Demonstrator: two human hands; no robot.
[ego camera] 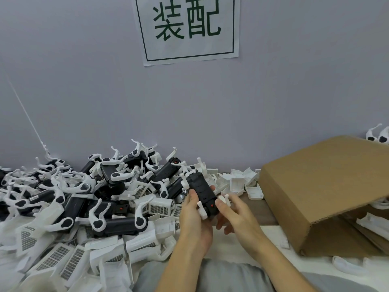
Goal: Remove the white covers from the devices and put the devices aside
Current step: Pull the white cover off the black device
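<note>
Gripping one black device (202, 193) above the table's near edge, the left hand (194, 218) has its fingers curled round the body from below, while the right hand (233, 213) touches the device's near end, thumb by a small red mark, fingers loosely bent — whether it truly pinches the white tab (223, 199) there cannot be told. The device carries white arms at both ends. To the left lies one heap of devices (84, 192), too tangled to count, with loose white covers (69, 256) piled in front, many showing gridded panels. More white covers (242, 182) sit behind the hands. One cardboard box (315, 186) lies tipped on the right, white parts inside its open mouth. One paper sign (187, 28) on the wall reads "装配".
</note>
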